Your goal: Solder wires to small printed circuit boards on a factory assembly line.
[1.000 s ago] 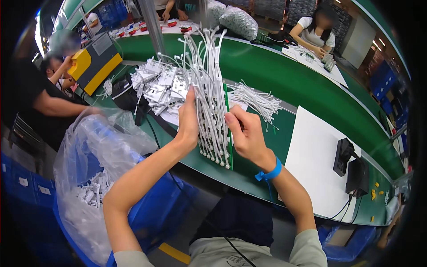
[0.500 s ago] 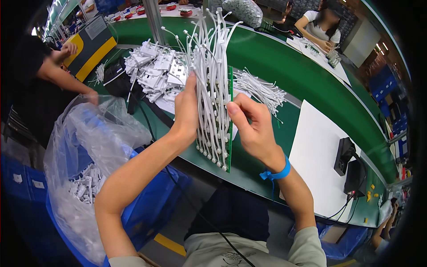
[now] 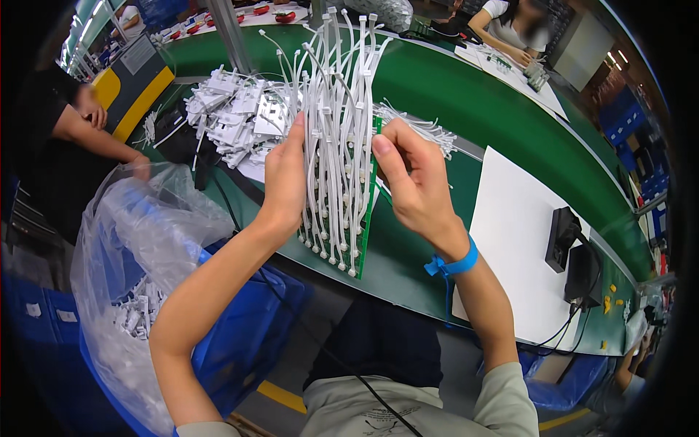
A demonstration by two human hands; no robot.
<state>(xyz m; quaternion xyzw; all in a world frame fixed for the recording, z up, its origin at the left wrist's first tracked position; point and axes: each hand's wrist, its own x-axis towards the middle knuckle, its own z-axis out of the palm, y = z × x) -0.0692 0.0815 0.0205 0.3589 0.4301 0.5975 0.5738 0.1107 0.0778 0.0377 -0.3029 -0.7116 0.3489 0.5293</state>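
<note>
Upright between my hands is a green circuit board panel (image 3: 364,247) with rows of white connectors and a bundle of white cables (image 3: 335,95) fanning up past its top. My left hand (image 3: 284,178) grips the panel's left side, thumb pointing up and the other fingers hidden behind. At the right edge, my right hand (image 3: 419,178) pinches the panel between thumb and curled fingers. A blue wrist strap (image 3: 459,264) circles my right wrist. Behind the panel, a pile of white plastic parts (image 3: 233,116) lies at left and more white cables (image 3: 429,135) at right.
A white sheet (image 3: 502,247) with a black device (image 3: 564,240) and its cord covers the bench's right part. Lower left stands a blue bin (image 3: 247,328) lined with a clear plastic bag (image 3: 131,218). One person (image 3: 80,138) stands at left; another sits across the bench.
My hands and the panel have shifted slightly left in the picture, and the panel leans a little differently. Both hands keep their hold. The person at left has shifted an arm.
</note>
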